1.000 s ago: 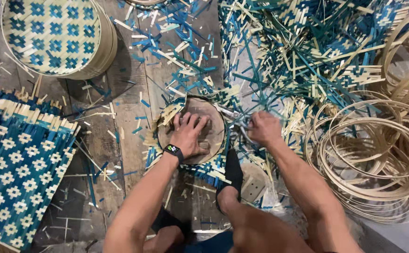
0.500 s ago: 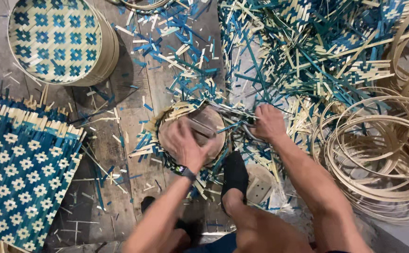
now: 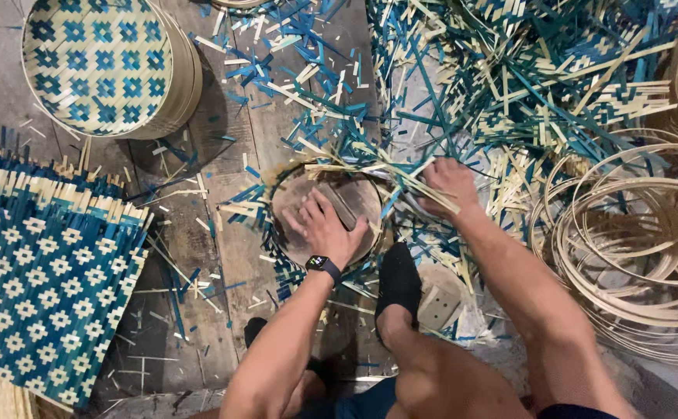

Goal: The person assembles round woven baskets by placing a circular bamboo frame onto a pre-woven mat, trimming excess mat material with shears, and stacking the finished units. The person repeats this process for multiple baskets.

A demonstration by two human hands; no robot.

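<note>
While the left hand [image 3: 325, 227] presses flat, fingers spread, on a round dark mould [image 3: 325, 213] set inside a half-made basket [image 3: 308, 174], the right hand [image 3: 449, 186] grips a bunch of loose strips [image 3: 401, 182] at the basket's right rim, fingers curled around them. The basket sits on the floor just ahead of the person's black shoe [image 3: 398, 281]. Its woven base looks done and pushed into a ring; strip ends stick out all round, so the rim looks untrimmed and unfinished. One finished basket [image 3: 114, 66] stands upside down at far left, a flat blue-and-cream woven mat [image 3: 40, 271] lies near left, and a stack of bare hoops [image 3: 634, 248] sits at right. Floor [image 3: 222, 256] is worn wooden planks, littered with cut blue and pale strips, with a big offcut pile [image 3: 525, 70] at far right.
</note>
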